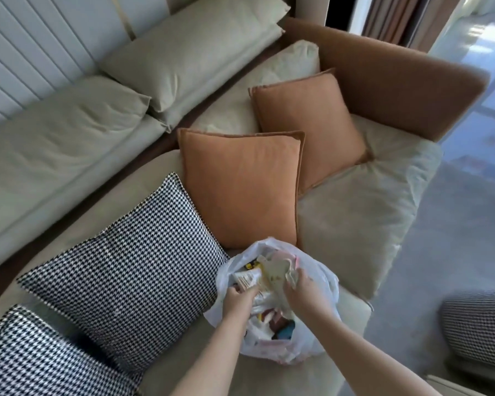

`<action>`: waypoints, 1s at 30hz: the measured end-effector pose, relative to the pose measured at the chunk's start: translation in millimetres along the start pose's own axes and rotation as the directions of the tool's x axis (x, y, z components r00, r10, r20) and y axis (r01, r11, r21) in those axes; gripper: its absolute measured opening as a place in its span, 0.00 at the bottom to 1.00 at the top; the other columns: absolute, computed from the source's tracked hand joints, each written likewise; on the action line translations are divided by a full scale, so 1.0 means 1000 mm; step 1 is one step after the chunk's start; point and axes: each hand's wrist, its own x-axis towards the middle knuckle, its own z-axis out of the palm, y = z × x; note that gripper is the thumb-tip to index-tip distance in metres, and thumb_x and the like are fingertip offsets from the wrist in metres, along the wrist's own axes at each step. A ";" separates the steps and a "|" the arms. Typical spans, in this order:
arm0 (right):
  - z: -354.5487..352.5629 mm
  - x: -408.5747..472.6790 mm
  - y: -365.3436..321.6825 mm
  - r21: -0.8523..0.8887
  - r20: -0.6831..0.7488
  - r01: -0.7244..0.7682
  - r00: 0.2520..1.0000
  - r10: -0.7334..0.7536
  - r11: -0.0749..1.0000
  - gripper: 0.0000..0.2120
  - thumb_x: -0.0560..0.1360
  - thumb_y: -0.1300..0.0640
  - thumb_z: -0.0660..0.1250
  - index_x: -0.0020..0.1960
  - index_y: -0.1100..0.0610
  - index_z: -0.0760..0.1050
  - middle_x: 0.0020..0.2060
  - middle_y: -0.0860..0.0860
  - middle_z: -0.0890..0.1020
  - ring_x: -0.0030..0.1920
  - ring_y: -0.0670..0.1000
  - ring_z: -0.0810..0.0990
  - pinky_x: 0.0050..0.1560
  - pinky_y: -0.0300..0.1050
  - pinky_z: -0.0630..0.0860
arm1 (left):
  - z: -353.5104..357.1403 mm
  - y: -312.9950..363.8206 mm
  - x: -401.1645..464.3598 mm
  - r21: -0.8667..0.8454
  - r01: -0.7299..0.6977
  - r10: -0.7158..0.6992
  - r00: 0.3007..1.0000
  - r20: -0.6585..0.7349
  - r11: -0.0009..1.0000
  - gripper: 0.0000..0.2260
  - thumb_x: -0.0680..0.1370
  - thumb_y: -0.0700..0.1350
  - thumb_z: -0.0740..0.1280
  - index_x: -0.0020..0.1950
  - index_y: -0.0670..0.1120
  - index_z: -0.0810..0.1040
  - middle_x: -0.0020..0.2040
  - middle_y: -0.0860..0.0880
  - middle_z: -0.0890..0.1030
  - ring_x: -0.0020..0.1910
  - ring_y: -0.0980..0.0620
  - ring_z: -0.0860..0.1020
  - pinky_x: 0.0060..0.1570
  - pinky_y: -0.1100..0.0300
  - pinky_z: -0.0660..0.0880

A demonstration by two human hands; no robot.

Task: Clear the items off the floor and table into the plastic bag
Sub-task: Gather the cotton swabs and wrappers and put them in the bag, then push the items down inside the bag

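A translucent white plastic bag (312, 342) sits on the sofa seat at the lower middle, its mouth open. Inside it I see wrappers, crumpled paper (272, 270) and red and blue items (280, 328). My left hand (237, 300) is at the bag's left rim, closed on the plastic and a printed wrapper (247, 277). My right hand (299, 287) is over the bag's mouth, fingers closed on the crumpled pale paper at the top of the contents.
The beige sofa (355, 224) holds two orange cushions (240, 190) and two houndstooth cushions (126, 275) left of the bag. An orange armrest (397, 78) is at the far end. Grey floor (455, 238) lies to the right, with another houndstooth cushion (477, 327) there.
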 end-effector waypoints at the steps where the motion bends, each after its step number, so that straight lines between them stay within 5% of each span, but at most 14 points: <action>1: 0.002 0.001 0.002 -0.030 0.040 0.002 0.999 0.000 1.000 0.27 0.79 0.52 0.52 0.77 0.52 0.52 0.63 0.50 0.76 0.57 0.50 0.75 0.55 0.42 0.71 | 0.002 -0.003 0.007 0.005 0.008 -0.008 1.000 0.002 1.000 0.26 0.76 0.47 0.68 0.71 0.41 0.65 0.64 0.42 0.74 0.60 0.44 0.74 0.56 0.57 0.72; 5: 0.002 -0.003 0.010 -0.072 0.118 -0.012 0.993 0.020 0.997 0.27 0.77 0.57 0.56 0.75 0.54 0.55 0.63 0.52 0.75 0.61 0.52 0.75 0.57 0.44 0.73 | 0.005 -0.013 0.017 0.081 0.001 -0.001 1.000 -0.002 0.997 0.12 0.77 0.42 0.64 0.60 0.42 0.74 0.43 0.51 0.75 0.44 0.50 0.75 0.54 0.54 0.75; 8: -0.001 -0.008 0.013 -0.095 0.168 -0.025 0.985 0.041 0.995 0.23 0.78 0.58 0.57 0.72 0.56 0.60 0.62 0.53 0.77 0.59 0.53 0.76 0.58 0.47 0.76 | 0.002 -0.014 0.010 0.117 -0.027 0.027 1.000 0.001 0.993 0.16 0.77 0.41 0.64 0.65 0.44 0.72 0.47 0.50 0.76 0.48 0.47 0.77 0.56 0.52 0.75; 10: -0.005 -0.014 0.012 -0.089 0.167 -0.017 0.985 0.032 0.996 0.22 0.78 0.58 0.57 0.72 0.56 0.61 0.61 0.53 0.77 0.59 0.53 0.77 0.57 0.47 0.76 | 0.000 -0.014 0.002 0.162 -0.052 0.049 0.999 0.023 0.985 0.21 0.76 0.42 0.64 0.69 0.46 0.69 0.54 0.47 0.78 0.49 0.45 0.80 0.48 0.56 0.76; 13: -0.009 -0.029 0.011 -0.059 0.137 -0.011 0.990 0.020 0.998 0.22 0.79 0.58 0.56 0.73 0.56 0.61 0.62 0.53 0.76 0.60 0.54 0.76 0.55 0.44 0.74 | -0.003 -0.015 -0.015 0.200 -0.096 0.085 0.994 0.064 0.975 0.22 0.76 0.41 0.63 0.70 0.46 0.66 0.51 0.44 0.78 0.30 0.53 0.74 0.30 0.63 0.68; 15: -0.010 -0.041 0.013 -0.049 0.116 -0.017 0.993 0.023 0.999 0.22 0.79 0.58 0.55 0.73 0.55 0.59 0.62 0.52 0.76 0.59 0.53 0.77 0.53 0.43 0.74 | -0.006 -0.015 -0.031 0.237 -0.137 0.117 0.988 0.096 0.962 0.21 0.76 0.41 0.63 0.69 0.46 0.67 0.51 0.44 0.78 0.34 0.52 0.74 0.31 0.63 0.68; 19: -0.011 -0.076 0.014 -0.036 0.058 -0.023 0.998 0.025 0.999 0.23 0.79 0.56 0.56 0.73 0.54 0.59 0.64 0.52 0.76 0.60 0.53 0.77 0.56 0.44 0.74 | -0.018 -0.019 -0.065 0.317 -0.226 0.181 0.970 0.164 0.921 0.21 0.76 0.43 0.64 0.69 0.46 0.68 0.57 0.46 0.78 0.54 0.47 0.78 0.50 0.57 0.75; 24: -0.015 -0.134 0.016 -0.015 -0.062 -0.012 0.998 0.011 1.000 0.20 0.78 0.53 0.59 0.70 0.53 0.65 0.65 0.50 0.75 0.62 0.52 0.75 0.61 0.47 0.73 | -0.034 -0.025 -0.113 0.433 -0.397 0.295 0.912 0.285 0.809 0.15 0.77 0.43 0.64 0.64 0.45 0.74 0.54 0.49 0.78 0.56 0.50 0.78 0.53 0.59 0.74; 28: -0.016 -0.186 0.025 0.028 -0.168 -0.047 0.984 0.051 0.998 0.20 0.78 0.49 0.60 0.69 0.51 0.68 0.65 0.49 0.75 0.63 0.50 0.74 0.61 0.43 0.71 | -0.041 -0.037 -0.151 0.474 -0.531 0.383 0.843 0.378 0.702 0.04 0.77 0.42 0.64 0.49 0.48 0.77 0.51 0.48 0.78 0.51 0.50 0.76 0.54 0.59 0.73; 30: -0.013 -0.211 0.032 0.037 -0.225 -0.070 0.971 0.077 0.997 0.19 0.78 0.49 0.60 0.68 0.51 0.70 0.64 0.48 0.75 0.63 0.51 0.74 0.58 0.41 0.70 | -0.040 -0.048 -0.164 0.507 -0.590 0.415 0.805 0.424 0.628 0.10 0.77 0.43 0.64 0.57 0.45 0.78 0.55 0.47 0.79 0.55 0.50 0.76 0.57 0.59 0.72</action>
